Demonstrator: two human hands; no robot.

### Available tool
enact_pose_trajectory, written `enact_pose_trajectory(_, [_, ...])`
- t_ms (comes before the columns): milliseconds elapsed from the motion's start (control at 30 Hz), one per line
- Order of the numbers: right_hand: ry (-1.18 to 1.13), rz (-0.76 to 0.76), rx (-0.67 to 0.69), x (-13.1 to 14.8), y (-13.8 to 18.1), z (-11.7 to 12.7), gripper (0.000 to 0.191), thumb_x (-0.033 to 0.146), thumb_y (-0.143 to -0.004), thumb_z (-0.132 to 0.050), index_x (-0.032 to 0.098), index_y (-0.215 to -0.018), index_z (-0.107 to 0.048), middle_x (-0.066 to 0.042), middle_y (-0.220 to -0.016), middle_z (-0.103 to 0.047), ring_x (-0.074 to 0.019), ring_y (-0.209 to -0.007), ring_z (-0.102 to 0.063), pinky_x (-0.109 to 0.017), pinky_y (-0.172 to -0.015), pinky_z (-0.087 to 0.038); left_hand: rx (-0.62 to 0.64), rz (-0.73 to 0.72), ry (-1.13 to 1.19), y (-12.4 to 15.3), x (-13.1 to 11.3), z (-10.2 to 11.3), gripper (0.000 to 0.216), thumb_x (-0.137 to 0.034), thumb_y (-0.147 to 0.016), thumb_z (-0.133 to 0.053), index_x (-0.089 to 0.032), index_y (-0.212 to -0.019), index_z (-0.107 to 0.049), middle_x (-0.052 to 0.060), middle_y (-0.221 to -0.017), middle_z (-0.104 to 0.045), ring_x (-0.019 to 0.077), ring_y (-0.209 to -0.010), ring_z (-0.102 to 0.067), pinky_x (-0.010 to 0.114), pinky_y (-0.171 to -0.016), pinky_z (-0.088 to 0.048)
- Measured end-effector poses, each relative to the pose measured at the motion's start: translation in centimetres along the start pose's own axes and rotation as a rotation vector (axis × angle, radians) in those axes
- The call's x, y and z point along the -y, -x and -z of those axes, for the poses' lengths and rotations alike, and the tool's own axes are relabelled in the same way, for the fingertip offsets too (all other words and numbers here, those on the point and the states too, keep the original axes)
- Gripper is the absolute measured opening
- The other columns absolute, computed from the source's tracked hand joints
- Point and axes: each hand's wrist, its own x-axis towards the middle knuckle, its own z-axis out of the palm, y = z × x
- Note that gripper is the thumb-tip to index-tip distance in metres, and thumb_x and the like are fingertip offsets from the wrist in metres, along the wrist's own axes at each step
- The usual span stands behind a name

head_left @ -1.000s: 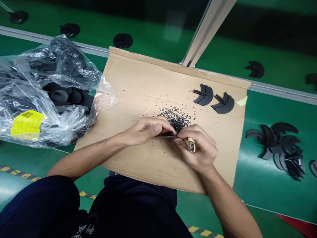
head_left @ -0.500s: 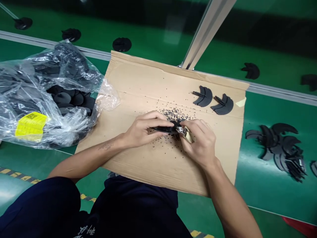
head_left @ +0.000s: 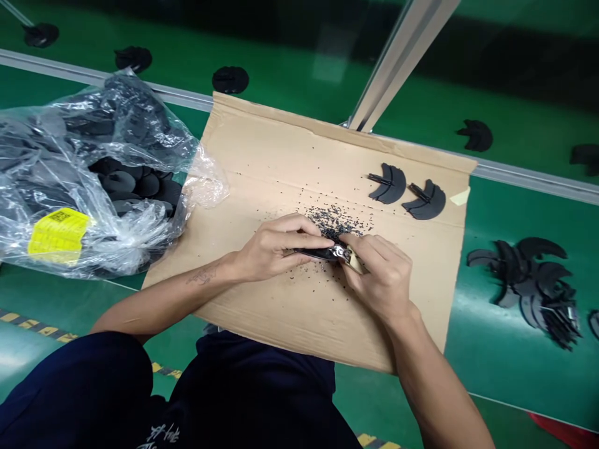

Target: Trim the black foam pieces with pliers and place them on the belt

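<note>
Black part (head_left: 312, 252): thin, flat, dark, held near level and mostly hidden in my left hand (head_left: 271, 249), centre of frame. Small metal tool (head_left: 343, 254): shiny, pale handle, gripped in my right hand (head_left: 381, 277), tip touching the part's right end.

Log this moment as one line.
left hand: grips black part | right hand: holds tool against part | beneath: cardboard, black chips

- Bare cardboard (head_left: 262, 156) lies open beyond the left hand (head_left: 271, 249).
- A plastic bag (head_left: 93, 168) crowds the left edge.
- Two black parts (head_left: 407, 190) block the far right corner.
</note>
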Motion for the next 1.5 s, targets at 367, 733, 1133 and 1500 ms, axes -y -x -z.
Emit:
enact_pose_trajectory(367, [-0.192,-0.099,0.037,0.1,0.2,0.0,0.018,0.014,-0.093,-0.054,0.016,-0.092,-0.072,-0.005,-0.074,-0.072,-0.0153,-0.064,-0.065,-0.027,-0.061,-0.047,0.046,0.0,-0.035,-0.2,-0.5,0.7,0.031,-0.015,-0.09,-0.072,-0.018,-0.12,-0.071,0.007,-0.098,-0.071,0.0129,-0.091,-0.067,0.026,-0.077,-0.057])
enact_pose_trajectory(733, [0.102,-0.087,0.091,-0.3,0.3,-0.7,0.022,0.018,-0.091,-0.055,0.016,-0.105,-0.072,-0.007,-0.08,-0.072,-0.0192,-0.07,-0.06,-0.032,-0.062,-0.041,0.076,0.021,-0.217,-0.2,-0.1,0.2,0.023,-0.018,-0.092,-0.069,-0.02,-0.115,-0.069,0.005,-0.095,-0.072,0.0145,-0.088,-0.066,0.029,-0.076,-0.055])
enact_pose_trajectory(1133, [-0.35,-0.121,0.013,0.5,-0.4,0.1,0.004,0.02,-0.09,-0.064,0.021,-0.092,-0.067,-0.004,-0.078,-0.07,-0.0167,-0.067,-0.061,-0.031,-0.062,-0.047,0.013,-0.008,-0.182,-0.1,-0.3,0.3,0.007,-0.018,-0.094,-0.066,-0.014,-0.1,-0.066,0.007,-0.097,-0.073,0.015,-0.095,-0.07,0.028,-0.084,-0.06])
enact_pose_trajectory(1500, [-0.389,-0.054,-0.075,0.6,-0.4,0.6,0.012,0.015,-0.089,-0.063,0.023,-0.098,-0.067,-0.003,-0.081,-0.071,-0.0167,-0.068,-0.062,-0.033,-0.063,-0.047,0.09,-0.038,-0.349,0.6,0.7,0.4,0.036,-0.002,-0.091,-0.053,-0.02,-0.119,-0.066,0.006,-0.111,-0.072,0.0147,-0.103,-0.069,0.03,-0.086,-0.061])
